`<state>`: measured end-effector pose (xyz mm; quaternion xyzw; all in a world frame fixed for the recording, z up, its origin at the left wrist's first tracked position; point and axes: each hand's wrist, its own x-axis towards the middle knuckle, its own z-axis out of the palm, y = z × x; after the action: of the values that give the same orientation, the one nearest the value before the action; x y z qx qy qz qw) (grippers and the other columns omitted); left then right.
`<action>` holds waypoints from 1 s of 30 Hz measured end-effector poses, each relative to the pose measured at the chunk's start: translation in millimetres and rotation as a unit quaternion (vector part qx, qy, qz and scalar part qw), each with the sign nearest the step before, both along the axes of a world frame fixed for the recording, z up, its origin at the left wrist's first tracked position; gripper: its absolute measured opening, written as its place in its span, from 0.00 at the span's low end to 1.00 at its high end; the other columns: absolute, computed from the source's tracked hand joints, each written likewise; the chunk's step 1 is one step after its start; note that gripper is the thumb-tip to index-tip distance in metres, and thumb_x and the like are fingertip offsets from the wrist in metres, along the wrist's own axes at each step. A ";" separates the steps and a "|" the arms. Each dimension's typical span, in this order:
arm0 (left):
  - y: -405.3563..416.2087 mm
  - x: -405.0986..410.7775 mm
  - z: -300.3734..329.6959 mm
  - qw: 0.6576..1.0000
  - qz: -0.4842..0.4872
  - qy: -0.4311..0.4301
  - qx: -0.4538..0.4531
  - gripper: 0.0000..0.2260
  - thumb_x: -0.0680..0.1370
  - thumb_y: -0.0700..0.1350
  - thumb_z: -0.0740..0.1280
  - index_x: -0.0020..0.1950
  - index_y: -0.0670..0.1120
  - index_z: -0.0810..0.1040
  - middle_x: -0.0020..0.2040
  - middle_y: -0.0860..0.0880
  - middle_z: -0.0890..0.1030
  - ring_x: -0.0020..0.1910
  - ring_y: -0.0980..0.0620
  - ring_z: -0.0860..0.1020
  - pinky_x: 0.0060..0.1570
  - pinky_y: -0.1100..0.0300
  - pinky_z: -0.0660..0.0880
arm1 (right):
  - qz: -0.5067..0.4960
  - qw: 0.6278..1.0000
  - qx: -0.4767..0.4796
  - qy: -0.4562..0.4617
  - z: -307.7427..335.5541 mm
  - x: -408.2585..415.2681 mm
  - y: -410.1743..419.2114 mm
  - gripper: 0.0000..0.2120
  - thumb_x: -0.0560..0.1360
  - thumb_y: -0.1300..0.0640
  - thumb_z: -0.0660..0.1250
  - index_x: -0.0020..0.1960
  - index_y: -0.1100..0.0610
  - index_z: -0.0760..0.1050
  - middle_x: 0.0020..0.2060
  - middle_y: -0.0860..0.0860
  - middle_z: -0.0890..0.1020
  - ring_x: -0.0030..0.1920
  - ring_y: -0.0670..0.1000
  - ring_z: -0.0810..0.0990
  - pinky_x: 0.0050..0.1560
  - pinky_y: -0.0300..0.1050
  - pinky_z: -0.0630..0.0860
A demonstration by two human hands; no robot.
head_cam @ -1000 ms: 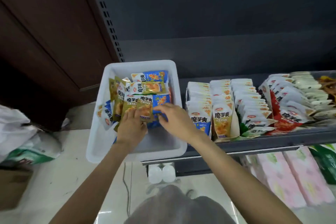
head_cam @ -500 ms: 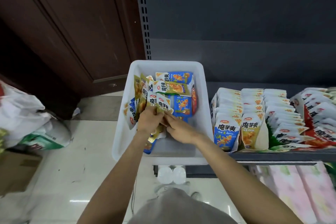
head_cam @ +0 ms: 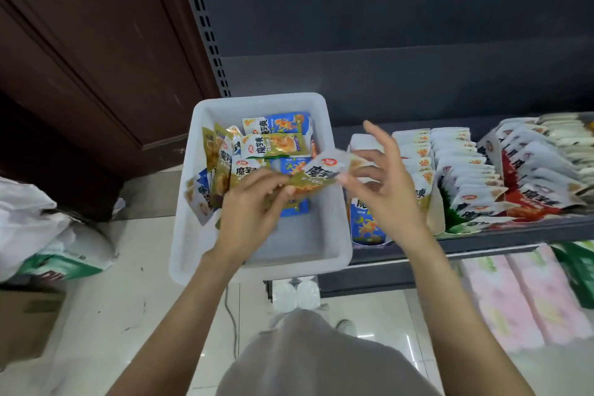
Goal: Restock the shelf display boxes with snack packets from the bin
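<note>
Both hands have risen out of the bin since the earlier frame, where they worked low among the packets, and now a green-and-white packet (head_cam: 316,175) hangs between them above the bin's right half. Fingertips of the left hand (head_cam: 249,206) pinch its lower left corner; the thumb and forefinger of the right hand (head_cam: 384,185) nip its right edge, while that hand's other fingers fan wide and straight toward the shelf. Held at two ends like this, the packet is probably being passed rightward, or squared so its face reads forward before it joins a row.

Beneath, the white bin (head_cam: 337,235) sits at the shelf's left end, its near rim overhanging the front edge; more snack packets (head_cam: 273,146) crowd its far half, the near half bare. Just right of it, the display boxes (head_cam: 437,222) hold upright rows along the shelf (head_cam: 482,239), likely so each label faces the aisle.

Motion blur smears the held packet's print and the right fingertips. Whether the left hand holds a second packet under the first I cannot tell. Rows at the far right run off the frame.
</note>
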<state>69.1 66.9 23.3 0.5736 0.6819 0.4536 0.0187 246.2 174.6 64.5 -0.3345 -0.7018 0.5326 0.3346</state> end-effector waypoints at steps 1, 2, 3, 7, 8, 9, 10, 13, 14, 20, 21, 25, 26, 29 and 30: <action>8.9 11.5 5.2 1.000 -0.029 -0.006 0.003 0.10 0.77 0.47 0.65 0.47 0.42 0.81 0.44 0.52 0.78 0.41 0.60 0.74 0.40 0.62 0.74 | -0.019 0.999 0.028 -0.006 6.6 12.8 2.8 0.21 0.74 0.58 0.70 0.61 0.40 0.69 0.48 0.40 0.81 0.42 0.42 0.80 0.37 0.39 0.78; 18.2 24.4 10.2 0.998 -0.055 -0.023 0.003 0.09 0.77 0.47 0.65 0.47 0.43 0.81 0.45 0.53 0.78 0.40 0.60 0.75 0.40 0.61 0.74 | -0.036 0.998 0.053 -0.011 12.4 27.2 6.2 0.13 0.75 0.57 0.69 0.56 0.43 0.73 0.44 0.39 0.82 0.40 0.41 0.79 0.35 0.38 0.77; 28.3 38.6 14.7 0.996 -0.078 -0.043 0.000 0.08 0.77 0.47 0.65 0.48 0.44 0.80 0.45 0.54 0.78 0.40 0.60 0.75 0.40 0.61 0.75 | -0.049 0.996 0.075 -0.008 18.4 42.1 9.0 0.07 0.76 0.56 0.68 0.52 0.46 0.75 0.42 0.39 0.82 0.39 0.41 0.79 0.34 0.38 0.77; 68.8 97.4 24.2 0.988 -0.143 -0.044 -0.027 0.06 0.75 0.45 0.67 0.49 0.45 0.80 0.45 0.54 0.80 0.41 0.58 0.78 0.40 0.57 0.77 | -0.103 0.974 0.191 -0.057 33.5 95.5 22.2 0.03 0.78 0.52 0.65 0.51 0.47 0.75 0.44 0.41 0.81 0.47 0.44 0.81 0.45 0.43 0.79; 78.4 108.5 23.7 0.988 -0.145 -0.038 -0.032 0.06 0.75 0.45 0.66 0.49 0.44 0.80 0.45 0.53 0.81 0.41 0.58 0.79 0.41 0.57 0.77 | -0.118 0.966 0.216 -0.083 33.5 105.1 26.3 0.04 0.78 0.52 0.64 0.52 0.47 0.74 0.44 0.42 0.81 0.48 0.44 0.81 0.46 0.43 0.78; 87.3 117.4 22.4 0.987 -0.147 -0.044 -0.039 0.06 0.76 0.45 0.66 0.49 0.45 0.80 0.45 0.52 0.82 0.42 0.58 0.79 0.42 0.57 0.77 | -0.132 0.958 0.231 -0.106 30.8 113.0 31.7 0.04 0.78 0.53 0.64 0.53 0.49 0.74 0.44 0.43 0.81 0.47 0.44 0.81 0.46 0.42 0.78; 95.0 124.5 20.3 0.986 -0.148 -0.062 -0.051 0.06 0.77 0.45 0.66 0.50 0.45 0.80 0.45 0.52 0.82 0.43 0.58 0.79 0.44 0.57 0.77 | -0.144 0.950 0.245 -0.131 27.0 119.2 37.2 0.04 0.78 0.55 0.64 0.53 0.51 0.74 0.44 0.44 0.80 0.46 0.45 0.80 0.45 0.41 0.77; 108.7 139.0 11.9 0.981 -0.127 -0.119 -0.087 0.06 0.78 0.45 0.66 0.51 0.46 0.81 0.46 0.53 0.83 0.46 0.58 0.80 0.48 0.59 0.77 | -0.156 0.914 0.304 -0.218 12.6 125.7 52.7 0.05 0.78 0.60 0.65 0.53 0.59 0.75 0.40 0.45 0.77 0.40 0.45 0.77 0.37 0.27 0.67; 111.2 140.9 8.4 0.981 -0.112 -0.126 -0.090 0.06 0.78 0.46 0.66 0.51 0.46 0.81 0.45 0.53 0.83 0.46 0.58 0.80 0.48 0.59 0.77 | -0.149 0.910 0.308 -0.236 8.3 125.0 57.0 0.05 0.77 0.61 0.65 0.53 0.60 0.75 0.39 0.46 0.77 0.38 0.46 0.76 0.35 0.29 0.66; 123.4 138.0 -2.4 0.974 -0.098 -0.121 -0.163 0.08 0.78 0.45 0.65 0.56 0.47 0.79 0.49 0.52 0.83 0.47 0.58 0.80 0.52 0.56 0.77 | -0.072 0.889 0.294 -0.345 -15.4 119.8 76.8 0.08 0.77 0.61 0.65 0.55 0.60 0.73 0.40 0.55 0.81 0.39 0.57 0.80 0.34 0.44 0.68; 123.5 137.6 -0.8 0.972 -0.103 -0.123 -0.174 0.10 0.78 0.44 0.65 0.59 0.48 0.78 0.50 0.52 0.82 0.48 0.58 0.79 0.53 0.57 0.77 | -0.061 0.879 0.293 -0.371 -18.7 118.1 78.9 0.09 0.77 0.62 0.65 0.56 0.60 0.74 0.43 0.56 0.81 0.42 0.58 0.80 0.36 0.46 0.71; 112.9 129.8 2.9 0.983 -0.097 -0.099 -0.121 0.14 0.77 0.43 0.65 0.62 0.50 0.76 0.55 0.54 0.81 0.50 0.61 0.78 0.54 0.58 0.76 | -0.089 0.846 0.364 -0.378 -28.7 111.5 82.6 0.14 0.73 0.65 0.68 0.59 0.59 0.76 0.54 0.56 0.78 0.53 0.58 0.76 0.46 0.52 0.78; 107.3 125.0 3.3 0.989 -0.077 -0.083 -0.092 0.12 0.77 0.45 0.64 0.61 0.50 0.76 0.53 0.56 0.81 0.48 0.62 0.78 0.50 0.58 0.77 | -0.121 0.855 0.373 -0.339 -27.5 109.2 79.5 0.15 0.73 0.65 0.68 0.60 0.58 0.75 0.55 0.56 0.77 0.54 0.57 0.76 0.47 0.51 0.78; 85.8 102.2 2.4 0.998 0.031 -0.054 0.002 0.12 0.77 0.50 0.61 0.54 0.49 0.79 0.45 0.55 0.82 0.39 0.61 0.78 0.35 0.62 0.76 | -0.185 0.885 0.375 -0.203 -19.1 98.1 63.6 0.14 0.77 0.63 0.64 0.62 0.59 0.74 0.54 0.55 0.78 0.54 0.53 0.76 0.51 0.44 0.74; 77.5 91.4 0.2 0.997 0.060 -0.042 0.024 0.12 0.77 0.50 0.60 0.53 0.47 0.80 0.43 0.54 0.82 0.37 0.61 0.77 0.34 0.63 0.75 | -0.177 0.895 0.371 -0.171 -15.8 91.7 56.7 0.13 0.77 0.62 0.63 0.61 0.59 0.74 0.53 0.54 0.78 0.52 0.53 0.76 0.51 0.43 0.73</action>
<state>160.5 144.4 23.6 0.5127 0.7022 0.4940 0.0063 337.9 231.3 48.7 -0.3911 -0.8238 0.1000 0.3979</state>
